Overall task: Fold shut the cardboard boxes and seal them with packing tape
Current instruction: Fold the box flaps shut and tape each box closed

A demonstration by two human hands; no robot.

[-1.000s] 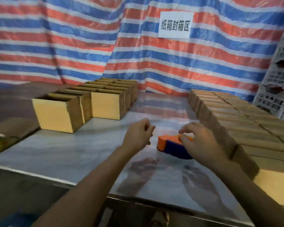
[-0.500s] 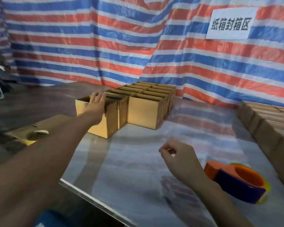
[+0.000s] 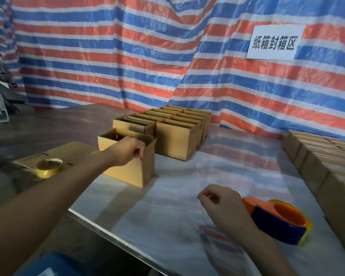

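A striped tarp (image 3: 127, 56) fills the upper frame behind the table (image 3: 187, 226). Closed boxes (image 3: 327, 166) line the right edge; open boxes (image 3: 177, 140) cluster at centre. Left of centre, the left hand (image 3: 127, 150) grips the near wall of an open cardboard box (image 3: 127, 172). At lower right, the right hand (image 3: 221, 206) hovers curled, thumb against forefinger, beside the tape dispenser (image 3: 277, 224). A tape roll (image 3: 49, 167) lies far left.

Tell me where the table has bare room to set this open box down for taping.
Widest bare patch: the table's middle, bordered by the held box, the open-box cluster behind, the closed boxes at right and the right hand. A second strip runs along the near edge. Crowded around the tape dispenser.
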